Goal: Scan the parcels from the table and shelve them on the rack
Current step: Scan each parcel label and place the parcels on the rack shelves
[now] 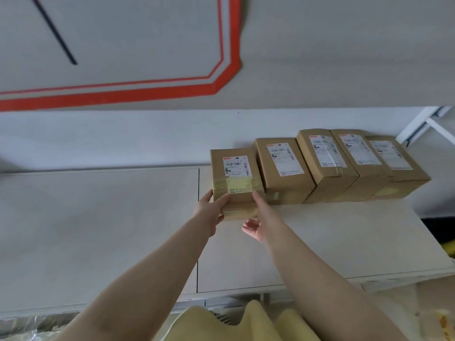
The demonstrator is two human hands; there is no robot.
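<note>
Several brown cardboard parcels with white shipping labels stand in a row on a pale rack shelf (pixel 320 237). The leftmost parcel (pixel 234 173) sits nearer to me than the others. My left hand (pixel 213 210) grips its near left corner, thumb on the left side and fingers across the front. My right hand (pixel 256 222) touches the parcel's near right edge with one straight digit, while its palm faces up in front of the box with relaxed fingers. The neighbouring parcel (pixel 283 168) stands just to the right, close beside it.
More parcels (pixel 344 163) fill the shelf to the right, up to a white rack post (pixel 418 126). The shelf's left panel (pixel 98 230) lies beside the row. A wall with red tape lines (pixel 147 92) rises behind. Yellow cloth (pixel 221 323) hangs below my arms.
</note>
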